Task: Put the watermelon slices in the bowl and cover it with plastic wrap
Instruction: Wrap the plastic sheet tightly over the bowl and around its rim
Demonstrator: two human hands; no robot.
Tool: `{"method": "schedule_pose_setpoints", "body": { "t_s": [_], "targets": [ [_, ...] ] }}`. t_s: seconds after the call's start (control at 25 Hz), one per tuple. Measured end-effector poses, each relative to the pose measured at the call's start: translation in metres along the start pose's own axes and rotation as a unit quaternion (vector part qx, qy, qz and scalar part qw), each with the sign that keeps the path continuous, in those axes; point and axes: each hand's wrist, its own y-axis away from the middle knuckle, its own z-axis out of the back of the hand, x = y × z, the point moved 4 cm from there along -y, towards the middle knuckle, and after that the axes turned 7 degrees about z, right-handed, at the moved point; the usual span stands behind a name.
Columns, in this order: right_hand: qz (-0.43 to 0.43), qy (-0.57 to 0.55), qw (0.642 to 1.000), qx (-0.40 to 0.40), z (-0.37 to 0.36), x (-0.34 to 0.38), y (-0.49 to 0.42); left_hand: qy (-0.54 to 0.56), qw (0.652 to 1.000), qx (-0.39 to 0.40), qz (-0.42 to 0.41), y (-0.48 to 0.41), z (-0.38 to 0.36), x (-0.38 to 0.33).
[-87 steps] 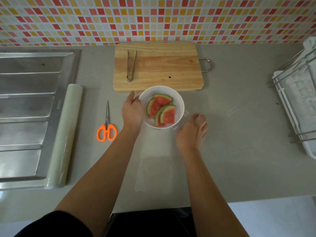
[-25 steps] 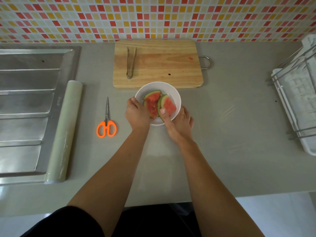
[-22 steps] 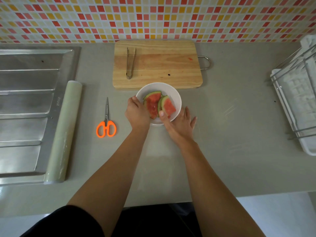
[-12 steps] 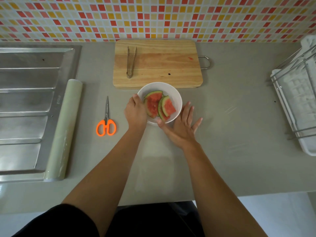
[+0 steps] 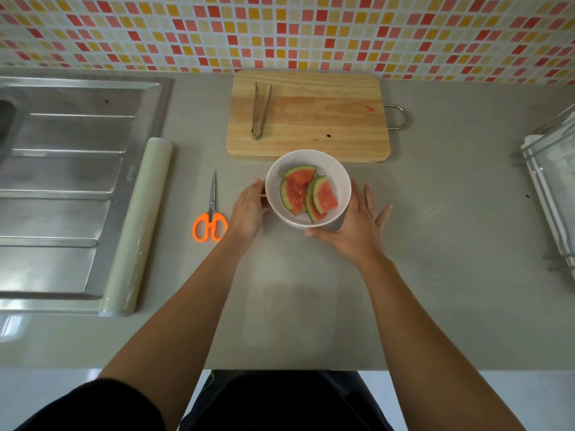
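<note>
A white bowl [image 5: 337, 178] stands on the grey counter just in front of the cutting board, with three watermelon slices [image 5: 306, 194] lying in it. My left hand [image 5: 249, 209] rests against the bowl's left side, fingers fairly straight. My right hand [image 5: 357, 225] lies flat and spread along the bowl's right and near side, thumb under its front rim. Clear plastic wrap over the bowl is too transparent to make out for certain. The plastic wrap roll [image 5: 137, 225] lies along the sink's edge at the left.
Orange-handled scissors [image 5: 211, 219] lie left of my left hand. A wooden cutting board [image 5: 326, 119] with metal tongs [image 5: 259, 110] sits behind the bowl. A steel sink drainboard [image 5: 62, 181] is at the left, a dish rack [image 5: 550, 188] at the right.
My right hand has slid off the bowl's front rim to its right side and spread flat. My left hand has moved down along the bowl's left side.
</note>
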Motion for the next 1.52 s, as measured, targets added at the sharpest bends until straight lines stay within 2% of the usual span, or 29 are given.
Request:
{"method": "schedule_pose_setpoints", "body": {
  "t_s": [0.12, 0.24, 0.32, 0.4, 0.48, 0.56, 0.64, 0.8, 0.96, 1.04, 1.16, 1.4, 1.52],
  "targets": [
    [-0.011, 0.020, 1.000, -0.009, -0.003, 0.002, 0.001, -0.093, 0.995, -0.045, 0.005, -0.002, 0.001, -0.002],
    [-0.023, 0.079, 0.996, 0.029, -0.006, -0.002, 0.001, -0.178, 0.979, -0.082, -0.047, 0.005, 0.001, -0.008],
    [-0.023, 0.073, 0.996, 0.054, -0.008, -0.007, 0.005, -0.154, 0.976, -0.142, -0.065, 0.013, 0.007, -0.009],
    [-0.014, -0.011, 0.998, 0.056, -0.005, -0.014, 0.008, -0.092, 0.976, -0.193, -0.038, 0.019, 0.014, 0.000],
    [0.012, -0.156, 0.987, 0.044, 0.004, -0.017, 0.010, -0.019, 0.984, -0.179, -0.011, 0.025, 0.014, 0.012],
    [0.032, -0.247, 0.968, 0.023, 0.013, -0.016, 0.007, 0.015, 0.990, -0.139, -0.012, 0.027, 0.007, 0.014],
    [0.027, -0.275, 0.961, 0.002, 0.017, -0.016, 0.004, 0.018, 0.993, -0.116, -0.021, 0.026, 0.003, 0.011],
    [0.013, -0.300, 0.953, -0.030, 0.017, -0.018, 0.001, 0.002, 0.992, -0.118, -0.036, 0.018, 0.009, 0.006],
    [-0.020, -0.349, 0.937, -0.017, 0.011, -0.019, -0.003, 0.040, 0.996, -0.082, -0.008, 0.008, 0.009, 0.009],
    [-0.009, -0.341, 0.940, 0.011, 0.011, -0.018, -0.004, 0.049, 0.995, -0.086, 0.007, 0.007, 0.008, 0.010],
    [0.031, -0.248, 0.968, 0.027, 0.013, -0.016, -0.008, 0.043, 0.997, -0.067, 0.015, 0.002, 0.008, 0.011],
    [0.016, -0.218, 0.975, 0.037, 0.013, -0.016, -0.014, 0.052, 0.996, -0.064, 0.035, -0.003, 0.008, 0.010],
    [0.013, -0.201, 0.979, 0.029, 0.013, -0.015, -0.016, 0.013, 0.997, -0.068, 0.034, -0.006, 0.007, 0.009]
  ]
}}
